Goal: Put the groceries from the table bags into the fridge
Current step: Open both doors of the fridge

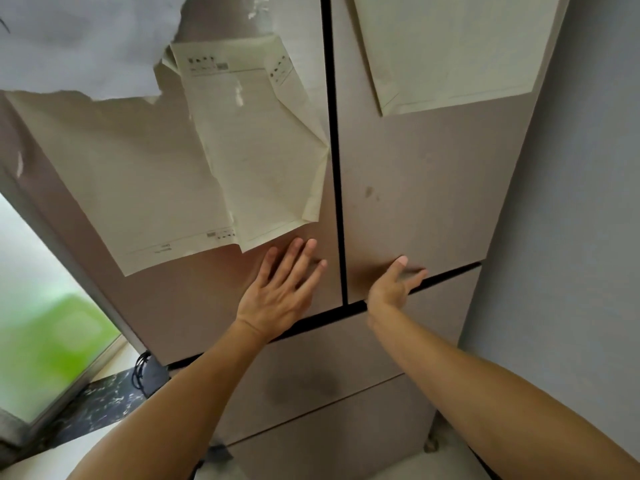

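A tall beige fridge fills the view, its two upper doors closed, with drawers (311, 368) below them. My left hand (280, 296) lies flat with straight fingers on the lower part of the left door (145, 188), near the centre seam. At the bottom edge of the right door (415, 188), my right hand (394, 285) has its thumb on the door's front and its fingers tucked into the dark gap under it. No bags or groceries are in view.
Pale paper sheets (249, 143) hang taped on both doors, one just above my left hand. A grey wall (571, 237) stands close on the right. At left are a window (41, 323) with a dark marble sill and black cables (142, 372).
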`<state>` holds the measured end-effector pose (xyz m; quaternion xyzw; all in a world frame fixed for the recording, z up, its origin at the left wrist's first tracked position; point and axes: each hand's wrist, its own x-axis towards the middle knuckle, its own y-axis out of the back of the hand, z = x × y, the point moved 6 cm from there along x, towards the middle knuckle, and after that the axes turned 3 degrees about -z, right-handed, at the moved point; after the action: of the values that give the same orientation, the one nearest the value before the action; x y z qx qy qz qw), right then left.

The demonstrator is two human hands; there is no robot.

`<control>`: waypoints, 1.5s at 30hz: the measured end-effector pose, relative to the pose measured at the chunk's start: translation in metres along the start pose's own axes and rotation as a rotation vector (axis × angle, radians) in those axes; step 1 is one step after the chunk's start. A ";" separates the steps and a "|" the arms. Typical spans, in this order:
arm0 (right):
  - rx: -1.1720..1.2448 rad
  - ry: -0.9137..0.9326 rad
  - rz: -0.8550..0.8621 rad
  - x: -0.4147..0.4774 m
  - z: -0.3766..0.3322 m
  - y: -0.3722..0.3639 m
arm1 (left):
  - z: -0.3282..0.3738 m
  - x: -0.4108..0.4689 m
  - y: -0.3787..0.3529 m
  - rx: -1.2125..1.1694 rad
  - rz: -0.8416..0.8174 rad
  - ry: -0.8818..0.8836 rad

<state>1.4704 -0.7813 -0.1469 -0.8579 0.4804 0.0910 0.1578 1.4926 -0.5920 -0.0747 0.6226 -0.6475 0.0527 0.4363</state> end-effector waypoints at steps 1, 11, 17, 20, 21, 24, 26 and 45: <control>0.000 0.006 0.004 -0.001 0.000 -0.001 | 0.000 0.000 0.000 -0.003 0.001 -0.001; -0.176 0.067 -0.049 -0.007 -0.006 0.043 | -0.003 -0.001 0.001 -0.043 -0.089 -0.013; -0.107 -0.029 -0.170 -0.006 -0.013 0.105 | 0.007 0.009 0.017 -0.164 -0.222 0.073; -0.149 0.001 -0.114 -0.014 -0.021 0.144 | 0.017 0.020 0.032 -0.259 -0.277 0.149; -0.145 0.015 -0.086 -0.019 -0.023 0.158 | 0.021 0.025 0.037 -0.303 -0.297 0.163; -0.106 0.082 -0.022 -0.039 -0.034 0.198 | 0.035 0.048 0.057 -0.505 -0.336 0.153; -0.098 0.209 -0.008 -0.054 -0.051 0.218 | 0.044 0.068 0.071 -0.648 -0.306 0.168; -1.403 1.514 0.144 -0.024 -0.182 0.298 | 0.090 0.282 0.184 -0.751 0.256 0.333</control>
<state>1.2045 -0.9727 -0.0238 -0.5588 0.3432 -0.2038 -0.7270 1.3351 -0.8208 0.1351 0.3183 -0.6144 -0.0331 0.7212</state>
